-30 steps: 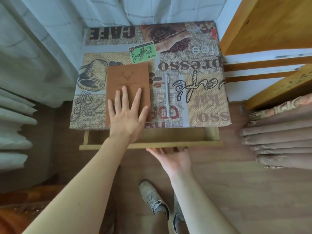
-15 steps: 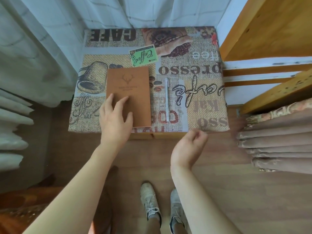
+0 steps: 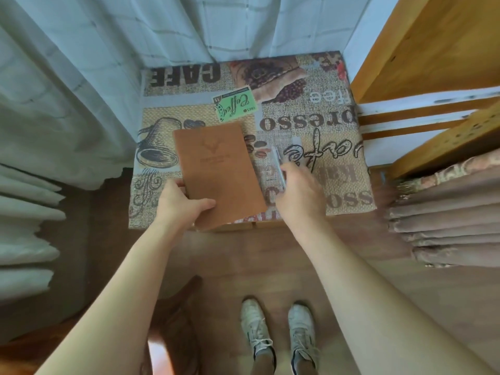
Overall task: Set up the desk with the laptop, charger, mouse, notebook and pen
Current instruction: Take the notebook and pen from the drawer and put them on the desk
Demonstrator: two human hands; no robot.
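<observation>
A brown notebook (image 3: pixel 219 171) with a deer emblem is tilted over the small desk (image 3: pixel 338 136), which has a coffee-print cover. My left hand (image 3: pixel 181 204) grips the notebook's near left corner, thumb on top. A pale pen (image 3: pixel 278 165) lies to the right of the notebook. My right hand (image 3: pixel 300 193) is closed over the pen's near end, which it hides. Laptop, charger and mouse are not in view.
White curtains (image 3: pixel 81 104) hang at the left and behind the desk. A wooden shelf unit (image 3: pixel 433 63) stands at the right, with folded brown fabric (image 3: pixel 446 217) below it. My shoes (image 3: pixel 278 339) are on the wooden floor. A dark stool (image 3: pixel 176 320) sits at the lower left.
The drawer under the desk is now shut. My left hand went from lying flat on the notebook to gripping its corner and tilting it. My right hand moved up onto the pen.
</observation>
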